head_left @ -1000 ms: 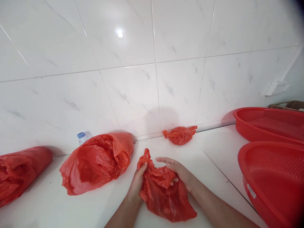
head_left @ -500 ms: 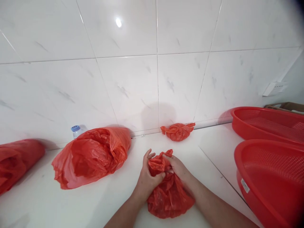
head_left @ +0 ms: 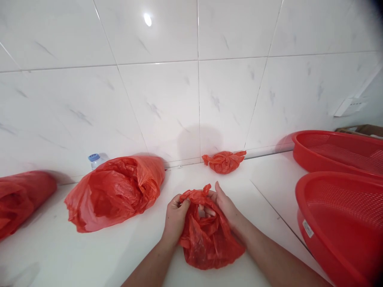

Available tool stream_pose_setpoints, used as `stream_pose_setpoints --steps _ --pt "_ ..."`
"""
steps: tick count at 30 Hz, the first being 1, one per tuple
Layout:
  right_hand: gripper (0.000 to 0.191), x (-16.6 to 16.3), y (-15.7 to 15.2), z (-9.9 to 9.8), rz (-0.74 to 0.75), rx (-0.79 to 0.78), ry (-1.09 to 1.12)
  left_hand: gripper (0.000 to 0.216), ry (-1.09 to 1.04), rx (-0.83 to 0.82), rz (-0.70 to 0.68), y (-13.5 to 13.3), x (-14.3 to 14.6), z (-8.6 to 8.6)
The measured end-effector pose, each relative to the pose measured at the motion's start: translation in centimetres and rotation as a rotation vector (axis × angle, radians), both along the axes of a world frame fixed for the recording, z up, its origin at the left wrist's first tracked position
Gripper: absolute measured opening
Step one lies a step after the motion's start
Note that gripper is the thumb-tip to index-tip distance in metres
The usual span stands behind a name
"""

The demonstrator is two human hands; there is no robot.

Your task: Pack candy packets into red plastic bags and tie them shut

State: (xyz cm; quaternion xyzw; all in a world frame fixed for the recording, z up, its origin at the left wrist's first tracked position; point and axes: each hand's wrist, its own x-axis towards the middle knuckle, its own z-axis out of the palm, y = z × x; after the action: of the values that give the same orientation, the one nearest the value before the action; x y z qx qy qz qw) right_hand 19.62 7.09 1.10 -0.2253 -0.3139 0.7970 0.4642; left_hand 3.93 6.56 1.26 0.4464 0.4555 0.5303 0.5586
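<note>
A thin red plastic bag (head_left: 211, 249) rests on the white tabletop in front of me, its lower part bulging. What is inside is hidden. My left hand (head_left: 175, 217) pinches the gathered top of the bag at its left side, thumb against fingers. On the other side, my right hand (head_left: 226, 207) has its fingers hooked around a twisted strip of the bag, with the thumb raised away from them. Between the hands a gap shows in the gathered plastic. Behind them, near the wall, sits a small knotted red bag (head_left: 225, 162).
To the left lie a large crumpled red bag (head_left: 116, 195) and another red bag (head_left: 24, 199). A blue-capped bottle (head_left: 95, 160) stands behind the large one. Two red plastic baskets (head_left: 311, 195) occupy the right side. The tiled wall (head_left: 158, 107) bounds the table's back.
My left hand has moved left and now pinches the bag's top. The right thumb has lifted off the plastic. The bag's top is spread wider, with a gap in it.
</note>
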Motion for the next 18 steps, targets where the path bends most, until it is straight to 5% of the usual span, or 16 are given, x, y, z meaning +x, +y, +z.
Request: stream_pose_setpoints --steps 8,13,18 --pt "0.021 -0.1 -0.1 -0.5 -0.056 0.123 -0.245 0.019 -0.066 0.022 -0.036 0.7 -0.5 -1.2" --pt "0.038 0.0 -0.7 0.7 -0.055 0.258 -0.367 0.016 -0.089 0.023 -0.026 0.7 -0.8 -1.3" --pt "0.046 -0.5 -0.6 0.5 -0.248 0.412 -0.761 0.015 -0.108 0.084 -0.05 0.4 -0.6 -0.7"
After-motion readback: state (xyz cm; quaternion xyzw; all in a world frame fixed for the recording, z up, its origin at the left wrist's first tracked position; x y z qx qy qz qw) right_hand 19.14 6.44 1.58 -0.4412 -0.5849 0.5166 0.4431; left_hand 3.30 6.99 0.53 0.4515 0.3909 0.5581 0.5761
